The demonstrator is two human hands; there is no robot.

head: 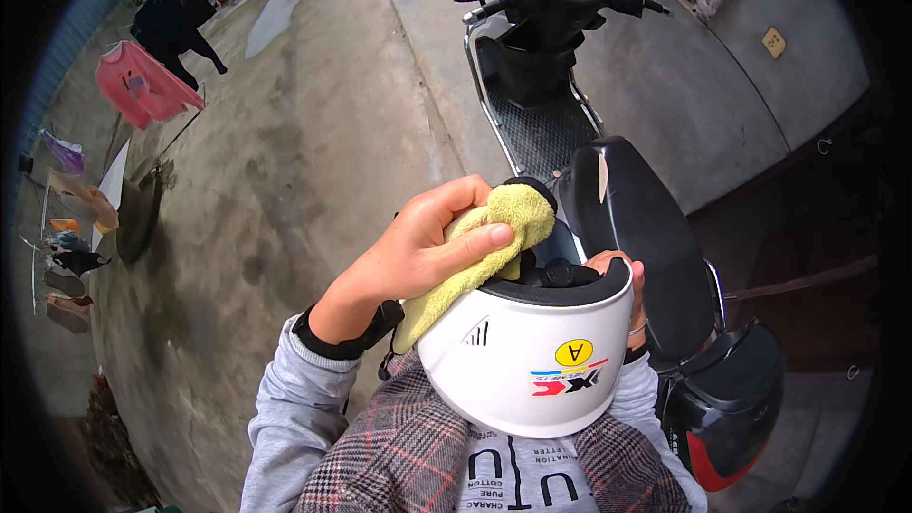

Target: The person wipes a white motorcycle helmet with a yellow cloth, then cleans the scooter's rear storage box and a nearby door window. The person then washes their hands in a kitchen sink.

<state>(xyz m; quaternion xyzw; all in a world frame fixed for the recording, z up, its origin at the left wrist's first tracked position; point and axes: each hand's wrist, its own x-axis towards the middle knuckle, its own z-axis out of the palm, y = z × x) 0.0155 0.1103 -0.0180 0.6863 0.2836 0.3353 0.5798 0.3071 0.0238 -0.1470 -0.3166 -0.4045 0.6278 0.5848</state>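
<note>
A white helmet (520, 356) with stickers is held upside down against my body, its black padded rim (563, 294) facing up. My left hand (434, 242) grips a folded yellow terry cloth (520, 214), thumb on top, over the helmet's left edge. Part of the cloth hangs down the outside of the white shell. On the far right side of the helmet, my right hand (634, 285) holds the rim, its fingers partly hidden by the shell. Dark lining and a round black part (558, 273) show inside the opening.
Close on the right stands a black electric scooter with a torn seat (641, 228), a footboard (545, 128) and a black-and-red rear box (727, 399). Laundry, including a pink shirt (142, 85), hangs at the left above the concrete floor (320, 121). A wall rises at the right.
</note>
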